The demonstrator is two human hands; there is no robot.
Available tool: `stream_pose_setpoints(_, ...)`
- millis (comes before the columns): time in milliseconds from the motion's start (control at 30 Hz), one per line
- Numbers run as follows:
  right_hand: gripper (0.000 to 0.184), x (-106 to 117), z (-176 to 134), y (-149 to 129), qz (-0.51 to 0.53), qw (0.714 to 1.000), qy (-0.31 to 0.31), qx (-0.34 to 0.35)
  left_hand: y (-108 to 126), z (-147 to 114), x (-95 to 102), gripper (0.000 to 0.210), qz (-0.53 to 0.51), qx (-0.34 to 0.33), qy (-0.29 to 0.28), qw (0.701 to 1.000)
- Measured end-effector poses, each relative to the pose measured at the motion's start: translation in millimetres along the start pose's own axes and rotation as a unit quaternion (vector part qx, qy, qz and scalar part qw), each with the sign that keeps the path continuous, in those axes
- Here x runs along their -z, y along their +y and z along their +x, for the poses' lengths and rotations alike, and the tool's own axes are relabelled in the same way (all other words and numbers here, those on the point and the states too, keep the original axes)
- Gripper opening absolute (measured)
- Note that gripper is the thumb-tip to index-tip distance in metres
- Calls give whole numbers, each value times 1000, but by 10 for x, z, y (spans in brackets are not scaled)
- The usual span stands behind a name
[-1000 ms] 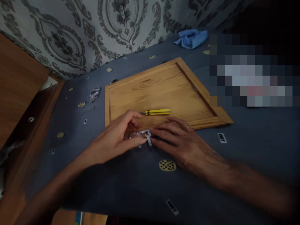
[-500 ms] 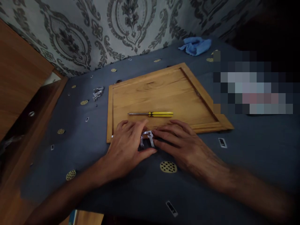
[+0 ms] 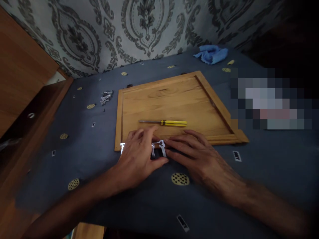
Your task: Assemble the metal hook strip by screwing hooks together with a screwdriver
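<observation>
A silver metal bracket [image 3: 163, 148] with cut-out arms lies along the near edge of a framed wooden panel [image 3: 164, 96]. My left hand [image 3: 139, 149] covers its middle, with the thumb on the near side and the fingers over the panel side. The bracket's left end shows past my knuckles, and the rest is hidden beneath the palm. At its right end, the stretched fingers of my right hand [image 3: 199, 154] touch the metal, while that thumb is out of sight. A screwdriver [image 3: 163, 122] with a yellow and black handle rests on the panel just beyond both hands.
Several silver metal fittings [image 3: 106, 97] lie left of the panel on the dark blue patterned cloth [image 3: 99, 149]. A crumpled blue cloth [image 3: 213, 54] sits at the back. Wooden furniture [image 3: 22, 73] stands at the left, and a blurred-out patch covers the right side.
The view has shifted slightly. Both hands stay at the bracket in nearly the same place, and more of its left end shows now. The screwdriver still lies on the panel.
</observation>
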State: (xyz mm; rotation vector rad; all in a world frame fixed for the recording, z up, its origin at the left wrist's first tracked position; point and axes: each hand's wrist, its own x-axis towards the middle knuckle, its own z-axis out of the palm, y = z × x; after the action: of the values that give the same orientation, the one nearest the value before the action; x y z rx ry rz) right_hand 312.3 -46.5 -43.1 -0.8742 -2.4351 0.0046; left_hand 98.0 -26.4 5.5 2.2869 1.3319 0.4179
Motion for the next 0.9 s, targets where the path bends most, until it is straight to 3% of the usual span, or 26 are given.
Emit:
stream_pose_setpoints(267, 41, 162, 40, 90, 24, 997, 60, -36, 16, 14, 6, 73, 1, 21, -5, 1000)
stream_pose_setpoints(433, 40, 315, 211, 324, -38, 992, -13, -119, -14, -2, -13, 73, -11, 8, 4, 1000)
stream_pose_setpoints(533, 37, 270, 323, 454, -61, 985, -59, -150, -32, -4, -22, 70, -10, 8, 3, 1000)
stream_pose_setpoints(667, 19, 174, 403, 547, -45, 983, -79, -159, -35, 3, -16, 62, 3, 10, 3, 1000)
stream_pose_setpoints(800, 15, 268, 412, 579, -5, 983, -46, -179, -33, 6, -5, 54, 6, -3, 0, 1000)
stream_pose_setpoints(900, 15, 497, 428, 506, 42, 974, 44, -218, -40, -1, -13, 53, 7, -15, 3, 1000)
